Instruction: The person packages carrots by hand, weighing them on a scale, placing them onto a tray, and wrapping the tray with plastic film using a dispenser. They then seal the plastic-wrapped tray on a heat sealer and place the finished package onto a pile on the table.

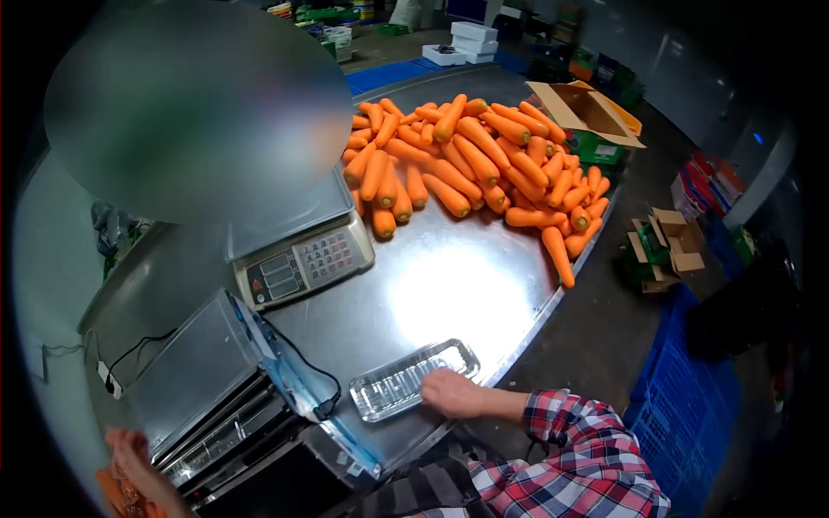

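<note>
One clear plastic tray (380, 393) lay on the worktop (414, 268), presumably light, flexible, best held by its edge, where the right hand (452, 394) closed; the left hand's (129, 447) grip was indeterminate.

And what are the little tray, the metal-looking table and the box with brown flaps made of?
Little tray: probably thin, shiny, clear plastic; it glints and looks see-through, though the glare makes that uncertain.
Table: likely smooth metal, maybe steel; it's grey with a bright, blurry reflection.
Box: its flaps look like dull cardboard, being flat, brown and stiff.
</note>
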Available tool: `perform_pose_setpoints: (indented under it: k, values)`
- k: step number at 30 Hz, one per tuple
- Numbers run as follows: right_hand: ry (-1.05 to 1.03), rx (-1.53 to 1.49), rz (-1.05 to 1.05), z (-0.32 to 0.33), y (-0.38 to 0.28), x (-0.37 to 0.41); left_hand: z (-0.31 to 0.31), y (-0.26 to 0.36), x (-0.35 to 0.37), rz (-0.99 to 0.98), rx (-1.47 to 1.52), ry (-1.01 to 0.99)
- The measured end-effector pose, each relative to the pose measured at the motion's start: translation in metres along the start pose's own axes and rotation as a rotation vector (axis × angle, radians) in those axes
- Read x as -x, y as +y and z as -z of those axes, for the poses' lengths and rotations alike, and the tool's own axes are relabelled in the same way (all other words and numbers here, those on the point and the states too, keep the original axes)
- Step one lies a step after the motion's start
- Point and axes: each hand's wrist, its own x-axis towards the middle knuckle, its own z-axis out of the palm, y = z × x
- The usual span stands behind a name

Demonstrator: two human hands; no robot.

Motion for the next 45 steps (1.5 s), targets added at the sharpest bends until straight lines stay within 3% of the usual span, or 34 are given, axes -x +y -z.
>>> perform_pose_setpoints:
  k: [2, 3, 4, 5, 6, 8, 10, 11, 15, 16, 20, 25, 29, 32, 38, 41, 44, 45]
  values:
    - [0.07, -0.055, 0.106, -0.003, 0.011, -0.002, -0.097, 0.067, 0.068, -0.06, -0.211, -0.287]
    - [0.028, -0.059, 0.146, -0.001, 0.015, -0.004, -0.137, 0.082, 0.099, -0.016, -0.112, -0.453]
    - [-0.011, -0.061, 0.187, 0.001, 0.018, -0.008, -0.169, 0.097, 0.123, -0.055, -0.243, -0.721]
    - [0.003, -0.106, 0.209, -0.003, 0.019, -0.01, -0.197, 0.099, 0.145, -0.385, -0.356, -0.88]
    - [0.02, -0.154, 0.228, -0.004, 0.022, -0.013, -0.226, 0.114, 0.16, -0.538, -0.372, -1.119]
    - [0.115, -0.109, 0.279, 0.032, 0.022, -0.028, -0.264, 0.116, 0.193, -0.765, -0.447, -1.315]
    - [0.184, -0.045, 0.286, 0.057, 0.035, -0.035, -0.284, 0.091, 0.208, -0.854, -0.517, -1.403]
    - [0.133, -0.016, 0.241, 0.071, 0.044, -0.038, -0.295, 0.066, 0.21, -0.881, -0.516, -1.357]
    - [0.184, -0.132, 0.091, 0.102, 0.085, -0.064, -0.334, 0.037, 0.197, -0.658, -0.6, -1.083]
    - [0.266, -0.15, 0.083, 0.106, 0.098, -0.073, -0.344, 0.024, 0.197, -0.647, -0.64, -1.091]
    - [0.328, -0.499, -0.544, 0.102, 0.154, -0.137, -0.357, -0.01, 0.219, -0.538, -0.721, -1.21]
    - [0.314, -0.156, -0.813, 0.102, 0.239, -0.248, -0.348, -0.018, 0.229, -0.08, -0.669, -1.229]
    - [0.174, 0.131, -0.83, 0.108, 0.267, -0.305, -0.331, -0.034, 0.245, -0.284, -0.814, -1.254]
    - [0.091, 0.092, -0.83, 0.109, 0.276, -0.314, -0.33, -0.024, 0.247, -0.341, -0.804, -1.198]
    - [0.175, 0.143, -0.704, 0.116, 0.288, -0.29, -0.332, -0.022, 0.246, -0.267, -0.735, -1.238]
    - [0.42, -1.056, -0.764, 0.138, 0.289, -0.264, -0.326, -0.014, 0.246, -0.306, -0.698, -1.175]
    - [0.447, -0.628, -0.535, 0.128, 0.268, -0.253, -0.321, -0.015, 0.253, -0.328, -0.712, -1.176]
    - [0.493, -0.491, -0.326, 0.121, 0.264, -0.255, -0.32, -0.013, 0.256, -0.312, -0.718, -1.189]
